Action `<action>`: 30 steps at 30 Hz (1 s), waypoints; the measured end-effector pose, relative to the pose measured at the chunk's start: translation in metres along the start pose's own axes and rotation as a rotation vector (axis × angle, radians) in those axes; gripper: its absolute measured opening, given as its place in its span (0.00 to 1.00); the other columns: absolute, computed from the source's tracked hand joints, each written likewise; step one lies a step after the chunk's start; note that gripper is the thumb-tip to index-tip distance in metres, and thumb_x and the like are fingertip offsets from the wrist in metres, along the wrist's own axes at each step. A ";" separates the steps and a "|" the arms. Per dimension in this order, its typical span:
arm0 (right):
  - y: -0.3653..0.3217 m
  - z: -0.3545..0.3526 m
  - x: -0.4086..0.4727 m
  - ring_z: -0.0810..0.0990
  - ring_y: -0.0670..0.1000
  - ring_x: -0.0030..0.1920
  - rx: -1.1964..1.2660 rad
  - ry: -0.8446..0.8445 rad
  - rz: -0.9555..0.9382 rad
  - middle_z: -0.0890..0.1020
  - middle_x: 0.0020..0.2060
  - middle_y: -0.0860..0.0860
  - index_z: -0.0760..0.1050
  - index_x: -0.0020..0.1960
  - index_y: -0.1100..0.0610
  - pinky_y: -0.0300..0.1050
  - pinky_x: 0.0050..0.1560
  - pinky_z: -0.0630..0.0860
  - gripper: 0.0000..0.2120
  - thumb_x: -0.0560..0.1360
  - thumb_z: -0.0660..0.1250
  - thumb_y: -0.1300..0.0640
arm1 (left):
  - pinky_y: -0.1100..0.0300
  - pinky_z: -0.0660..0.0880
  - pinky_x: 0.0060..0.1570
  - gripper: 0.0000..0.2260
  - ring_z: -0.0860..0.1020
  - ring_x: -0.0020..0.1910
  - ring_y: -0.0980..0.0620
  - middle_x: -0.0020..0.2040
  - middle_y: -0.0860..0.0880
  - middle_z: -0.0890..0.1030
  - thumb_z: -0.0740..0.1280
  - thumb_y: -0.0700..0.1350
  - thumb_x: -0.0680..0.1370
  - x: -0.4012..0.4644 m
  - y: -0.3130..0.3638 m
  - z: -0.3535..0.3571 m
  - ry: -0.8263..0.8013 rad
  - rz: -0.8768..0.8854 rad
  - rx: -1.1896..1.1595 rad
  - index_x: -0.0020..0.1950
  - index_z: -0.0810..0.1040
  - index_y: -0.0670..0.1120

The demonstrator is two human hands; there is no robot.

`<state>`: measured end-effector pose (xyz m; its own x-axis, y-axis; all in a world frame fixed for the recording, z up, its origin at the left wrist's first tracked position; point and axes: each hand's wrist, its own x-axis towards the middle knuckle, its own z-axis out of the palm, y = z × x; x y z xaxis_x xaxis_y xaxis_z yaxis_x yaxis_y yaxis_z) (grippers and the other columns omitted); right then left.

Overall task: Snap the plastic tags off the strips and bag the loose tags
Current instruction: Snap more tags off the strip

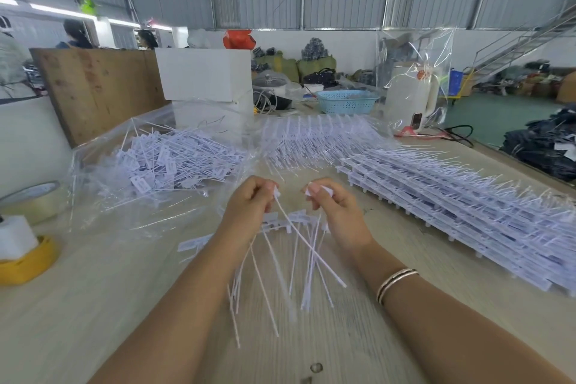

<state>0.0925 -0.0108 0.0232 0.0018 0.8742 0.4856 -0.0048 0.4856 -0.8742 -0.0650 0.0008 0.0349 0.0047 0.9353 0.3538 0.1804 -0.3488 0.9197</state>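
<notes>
White plastic is filling the pale wood-grain worktop (109, 290): the person's left hand (249, 201) is pinching a long-tailed white tag (299, 237) by its head, while the right hand (330, 199) is closing on another small white tag piece (313, 188), just apart from it. A partly stripped white strip (280, 221) is lying beneath both hands with loose tails fanning toward the camera. Detached tags are piling in the clear plastic bag (103, 165) at left; stacked unbroken white strips (452, 196) are waiting at right. Judging from this, tails could be tangling, so a snapped tag might be dragging neighbours off the worktop or missing the bag.
</notes>
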 end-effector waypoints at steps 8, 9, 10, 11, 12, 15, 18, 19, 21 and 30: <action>0.017 0.003 0.003 0.66 0.46 0.64 -0.767 0.044 0.201 0.70 0.61 0.46 0.69 0.68 0.51 0.48 0.64 0.56 0.21 0.81 0.52 0.43 | 0.73 0.69 0.32 0.12 0.75 0.31 0.65 0.36 0.51 0.78 0.57 0.35 0.79 -0.010 0.002 0.008 -0.146 0.130 0.244 0.45 0.73 0.51; 0.016 0.004 0.003 0.65 0.47 0.65 -0.793 0.074 0.164 0.70 0.62 0.47 0.69 0.69 0.51 0.48 0.64 0.55 0.21 0.81 0.52 0.43 | 0.74 0.69 0.32 0.12 0.76 0.32 0.65 0.37 0.50 0.78 0.56 0.35 0.79 -0.011 0.002 0.008 -0.160 0.152 0.287 0.49 0.72 0.51; 0.013 0.004 0.002 0.67 0.46 0.64 -0.742 0.097 0.095 0.71 0.60 0.45 0.72 0.65 0.51 0.47 0.63 0.55 0.20 0.80 0.53 0.43 | 0.74 0.69 0.33 0.12 0.75 0.33 0.65 0.38 0.50 0.77 0.56 0.34 0.79 -0.010 0.002 0.007 -0.165 0.178 0.313 0.53 0.70 0.51; 0.010 0.004 0.000 0.69 0.44 0.61 -0.665 0.095 0.036 0.73 0.56 0.43 0.76 0.59 0.49 0.46 0.61 0.56 0.19 0.79 0.54 0.41 | 0.73 0.69 0.35 0.13 0.75 0.33 0.64 0.40 0.50 0.76 0.56 0.34 0.79 -0.010 0.002 0.007 -0.166 0.201 0.324 0.55 0.67 0.52; 0.007 0.006 -0.003 0.70 0.41 0.56 -0.616 0.060 0.003 0.74 0.51 0.41 0.78 0.51 0.48 0.45 0.58 0.56 0.19 0.76 0.54 0.38 | 0.72 0.69 0.35 0.16 0.74 0.33 0.63 0.42 0.51 0.74 0.57 0.33 0.78 -0.011 0.002 0.007 -0.163 0.224 0.324 0.57 0.64 0.53; 0.006 0.011 -0.007 0.71 0.41 0.49 -0.704 -0.117 0.010 0.76 0.41 0.42 0.78 0.40 0.52 0.47 0.53 0.55 0.19 0.77 0.57 0.41 | 0.70 0.69 0.34 0.21 0.70 0.31 0.62 0.47 0.52 0.69 0.57 0.31 0.77 -0.014 0.005 0.011 -0.173 0.277 0.281 0.58 0.60 0.55; 0.003 0.011 -0.006 0.74 0.43 0.44 -0.542 -0.111 0.040 0.76 0.35 0.45 0.76 0.37 0.55 0.49 0.57 0.60 0.14 0.80 0.59 0.56 | 0.72 0.70 0.38 0.15 0.71 0.35 0.63 0.50 0.55 0.70 0.57 0.34 0.79 -0.015 0.006 0.010 -0.156 0.280 0.285 0.57 0.63 0.54; 0.000 0.009 -0.006 0.75 0.44 0.41 -0.388 -0.079 0.053 0.76 0.33 0.45 0.74 0.36 0.55 0.47 0.55 0.64 0.14 0.80 0.59 0.59 | 0.70 0.69 0.40 0.11 0.72 0.38 0.62 0.48 0.55 0.72 0.58 0.38 0.80 -0.013 0.006 0.007 -0.142 0.281 0.340 0.56 0.66 0.53; -0.003 0.004 -0.005 0.74 0.42 0.36 -0.136 -0.044 0.064 0.74 0.31 0.44 0.72 0.36 0.56 0.40 0.47 0.68 0.14 0.79 0.58 0.63 | 0.58 0.68 0.43 0.06 0.74 0.39 0.54 0.40 0.54 0.76 0.57 0.43 0.81 -0.010 0.005 0.002 -0.132 0.282 0.511 0.50 0.72 0.52; 0.000 0.003 -0.004 0.77 0.46 0.37 0.037 -0.151 0.144 0.77 0.32 0.51 0.76 0.36 0.60 0.35 0.45 0.73 0.12 0.78 0.63 0.60 | 0.57 0.62 0.38 0.16 0.69 0.27 0.56 0.24 0.54 0.70 0.61 0.47 0.79 -0.012 0.004 0.002 -0.115 0.273 0.582 0.31 0.67 0.54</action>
<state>0.0893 -0.0148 0.0213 -0.1513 0.9231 0.3535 -0.0305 0.3531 -0.9351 -0.0623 -0.0114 0.0343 0.2250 0.8291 0.5118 0.6607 -0.5159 0.5453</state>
